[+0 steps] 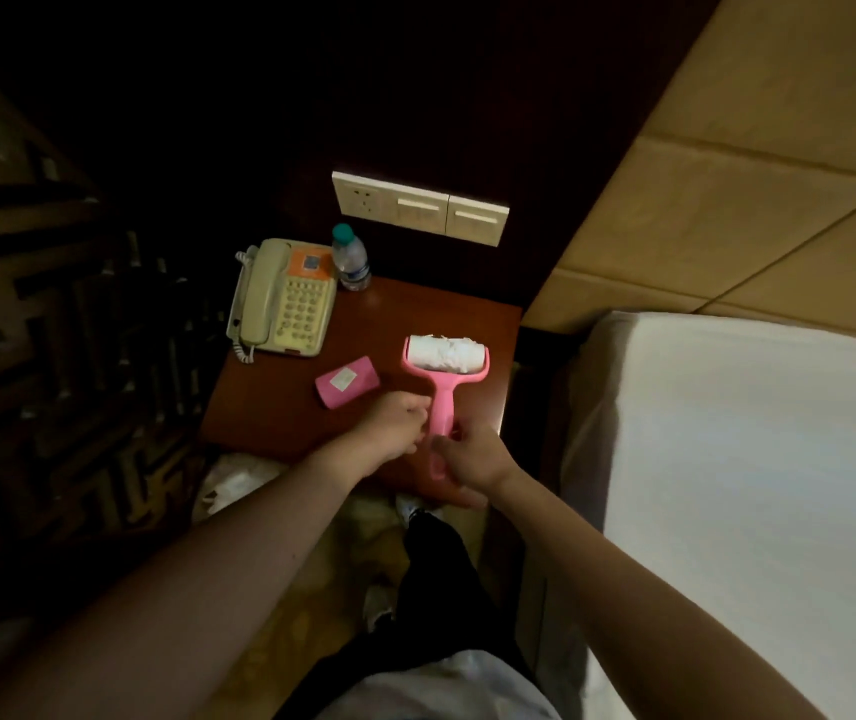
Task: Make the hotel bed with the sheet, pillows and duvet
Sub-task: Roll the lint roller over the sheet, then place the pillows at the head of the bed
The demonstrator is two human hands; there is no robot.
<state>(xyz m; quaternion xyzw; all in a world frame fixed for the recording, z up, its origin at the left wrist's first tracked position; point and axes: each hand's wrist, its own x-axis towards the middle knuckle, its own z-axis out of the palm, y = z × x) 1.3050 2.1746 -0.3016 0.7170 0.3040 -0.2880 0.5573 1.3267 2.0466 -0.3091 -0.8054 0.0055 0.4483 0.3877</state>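
Note:
The bed's mattress (758, 485) fills the right side, covered by a smooth white sheet; no pillows or duvet are in sight. A pink lint roller (444, 379) lies on the wooden nightstand (280, 407), its white sticky head pointing away from me. My right hand (475, 457) holds the lower end of the pink handle. My left hand (394, 426) has its fingers curled against the handle's left side, a little higher up.
On the nightstand are a beige telephone (285, 298), a water bottle (350, 257) and a pink refill roll (346, 381). A switch panel (420, 207) is on the dark wall behind. A padded tan headboard (727, 189) rises behind the bed. Patterned carpet lies left.

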